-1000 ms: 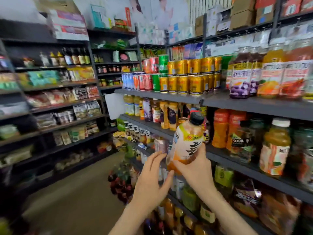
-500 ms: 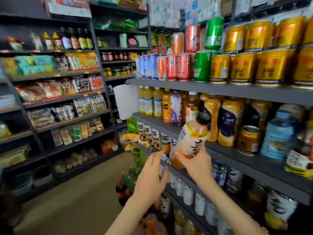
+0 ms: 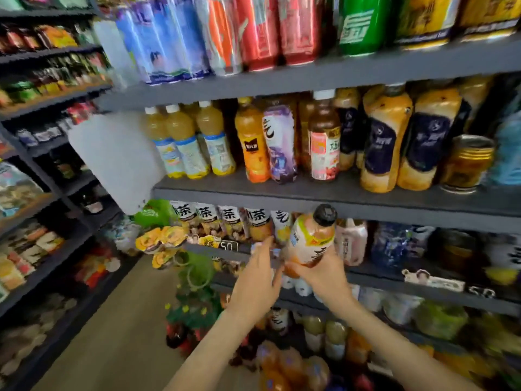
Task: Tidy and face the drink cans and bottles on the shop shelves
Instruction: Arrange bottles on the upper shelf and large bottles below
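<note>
Grey shop shelves (image 3: 310,198) packed with drinks fill the scene, with a tan floor (image 3: 112,334) down the aisle and blurred snack racks (image 3: 28,193) on the far side.

The right grip (image 3: 324,275) curls round the lower part of a juice bottle (image 3: 311,244), fingers wrapped under its orange base. The bottle has a pale label and a black cap (image 3: 325,214), and it tilts so that the cap leans up and to the right, away from the grip. It is held in front of the shelf edge, not standing on any shelf.

The left grip (image 3: 256,280) is just left of the right one, holding nothing, with its fingers (image 3: 267,244) straight and reaching up beside the bottle's left side; contact cannot be made out.

Behind and to the left of both grips stands a row of tea bottles (image 3: 225,221) with white labels. Just right of the held bottle is a pinkish white bottle (image 3: 352,241).

On the board above the grips stand yellow bottles (image 3: 194,142) with pale blue labels, an orange bottle (image 3: 252,142), a purple bottle (image 3: 279,145), a brown tea bottle (image 3: 324,142), big orange bottles (image 3: 386,142) with navy labels and a gold can (image 3: 466,165).

Higher still are blue cans (image 3: 163,43), red cans (image 3: 270,29) and a green can (image 3: 363,24).
</note>
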`<action>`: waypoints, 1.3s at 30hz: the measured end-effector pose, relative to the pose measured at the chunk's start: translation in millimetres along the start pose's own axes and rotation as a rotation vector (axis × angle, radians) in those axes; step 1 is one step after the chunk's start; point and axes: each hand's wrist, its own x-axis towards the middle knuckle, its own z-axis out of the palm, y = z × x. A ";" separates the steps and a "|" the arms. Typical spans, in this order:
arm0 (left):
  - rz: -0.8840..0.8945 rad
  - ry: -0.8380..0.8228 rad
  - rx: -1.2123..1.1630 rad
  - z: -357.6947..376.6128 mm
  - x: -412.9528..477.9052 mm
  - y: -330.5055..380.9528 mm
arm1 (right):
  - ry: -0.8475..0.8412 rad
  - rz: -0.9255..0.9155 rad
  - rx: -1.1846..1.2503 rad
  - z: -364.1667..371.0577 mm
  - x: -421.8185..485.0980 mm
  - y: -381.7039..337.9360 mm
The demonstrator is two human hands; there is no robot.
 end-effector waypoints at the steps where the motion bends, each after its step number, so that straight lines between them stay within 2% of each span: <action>1: 0.038 -0.029 -0.012 1.5 2.2 -10.6 | 0.045 0.037 -0.002 6.4 -1.2 5.5; 3: 0.104 -0.092 -0.045 5.0 1.8 -25.9 | 0.103 0.137 -0.001 13.1 -4.7 22.2; 8: 0.139 -0.159 -0.025 35.3 15.2 -58.8 | 0.246 0.217 -0.064 14.7 -8.5 56.1; 10: 0.201 -0.103 0.022 55.4 29.4 -65.2 | 0.310 0.215 -0.073 13.2 -6.4 70.2; 13: 0.487 0.060 0.057 97.6 52.9 -71.5 | 0.403 0.184 -0.074 12.3 2.4 85.5; 15: 0.567 0.122 0.063 123.5 61.8 -71.0 | 0.457 0.158 -0.086 12.1 9.5 94.5; 24: 0.335 0.300 -0.115 185.5 92.0 -83.8 | 0.579 0.114 0.003 19.8 24.6 140.9; 28: 0.363 0.369 -0.152 199.6 102.3 -80.2 | 0.640 0.101 0.006 15.9 26.4 163.2; 30: 0.394 0.352 -0.204 205.7 100.8 -69.9 | 0.690 0.079 -0.002 9.9 24.6 171.1; 32: 0.381 0.268 -0.304 214.2 98.4 -57.0 | 0.733 0.076 -0.006 0.7 21.7 174.9; 35: 0.330 0.159 -0.444 223.8 101.5 -35.1 | 0.766 0.065 -0.018 -18.1 17.6 178.0; 39: 0.182 0.139 -0.552 226.5 118.6 -9.4 | 0.781 0.080 -0.049 -40.0 12.6 182.1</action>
